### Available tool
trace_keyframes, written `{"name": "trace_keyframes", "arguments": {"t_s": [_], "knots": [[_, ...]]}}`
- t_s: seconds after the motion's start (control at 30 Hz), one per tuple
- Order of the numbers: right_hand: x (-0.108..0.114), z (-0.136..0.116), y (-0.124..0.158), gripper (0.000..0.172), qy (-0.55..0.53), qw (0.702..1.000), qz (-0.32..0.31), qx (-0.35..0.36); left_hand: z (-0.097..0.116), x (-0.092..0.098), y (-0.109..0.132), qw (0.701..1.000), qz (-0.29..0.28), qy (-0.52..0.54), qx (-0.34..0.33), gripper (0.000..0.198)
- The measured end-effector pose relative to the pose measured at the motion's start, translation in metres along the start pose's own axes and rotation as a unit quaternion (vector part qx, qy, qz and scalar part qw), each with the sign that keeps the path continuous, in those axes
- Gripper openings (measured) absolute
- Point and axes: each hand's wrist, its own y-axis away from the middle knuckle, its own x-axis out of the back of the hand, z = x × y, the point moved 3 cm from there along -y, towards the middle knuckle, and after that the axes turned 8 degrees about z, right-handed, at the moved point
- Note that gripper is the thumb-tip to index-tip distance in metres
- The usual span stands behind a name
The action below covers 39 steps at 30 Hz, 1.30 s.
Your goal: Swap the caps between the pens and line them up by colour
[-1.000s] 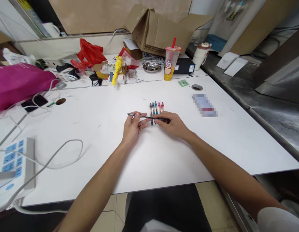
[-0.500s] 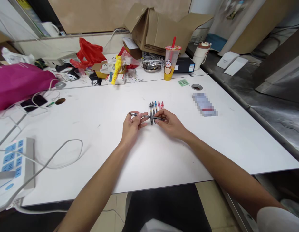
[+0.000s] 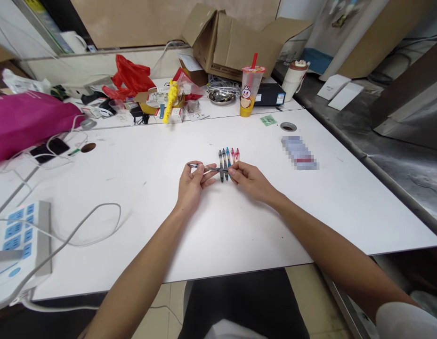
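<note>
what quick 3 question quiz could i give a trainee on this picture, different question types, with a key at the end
1. Multiple choice: how many slim plastic pens with dark, blue and red tops lie side by side on the flat white tabletop?
A) two
B) five
C) nine

2. True or false: the left hand and the right hand both hold the slim dark pen with a silvery tip.

3. Fill in the missing colour: the straw in the tall clear plastic cup of yellow drink is ____.

Key: 1. B; 2. true; 3. red.
</note>
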Motion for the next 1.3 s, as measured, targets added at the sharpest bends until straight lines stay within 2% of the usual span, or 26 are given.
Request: {"name": "trace_keyframes", "arguments": {"t_s": [0.17, 0.27, 0.5, 0.6, 0.73, 0.9, 1.1, 1.3], "knots": [[-0.001, -0.002, 0.002, 0.033, 0.025, 0.999, -0.019, -0.017, 0.0, 0.0, 0.0, 1.0, 0.0, -0.005, 0.002, 0.03], [-0.002, -0.002, 0.002, 0.028, 0.012, 1.0, -0.017, -0.006, 0.001, 0.0, 0.001, 1.0, 0.006, -0.005, -0.008, 0.031], [-0.003, 0.002, 0.002, 0.03, 0.038, 0.999, -0.031, -0.004, 0.001, 0.001, 0.0, 1.0, 0.011, -0.008, -0.013, 0.034], [-0.005, 0.001, 0.003, 0.037, 0.05, 0.997, -0.049, -0.018, 0.0, 0.001, -0.001, 1.0, 0.007, -0.009, -0.014, 0.035], [-0.004, -0.002, 0.003, 0.029, 0.047, 0.999, -0.018, 0.002, 0.001, 0.001, -0.001, 1.0, 0.005, -0.012, -0.02, 0.034], [-0.007, -0.001, 0.005, 0.048, 0.013, 0.994, -0.087, -0.057, 0.004, 0.0, 0.002, 0.998, -0.026, -0.019, -0.05, 0.038], [-0.009, -0.007, 0.006, 0.027, 0.014, 0.998, -0.054, -0.016, 0.002, 0.001, 0.0, 0.999, -0.016, -0.011, -0.046, 0.036], [-0.011, -0.007, 0.006, 0.037, -0.008, 0.993, -0.11, -0.029, 0.007, 0.001, 0.002, 0.998, -0.035, -0.006, -0.058, 0.04]]}}
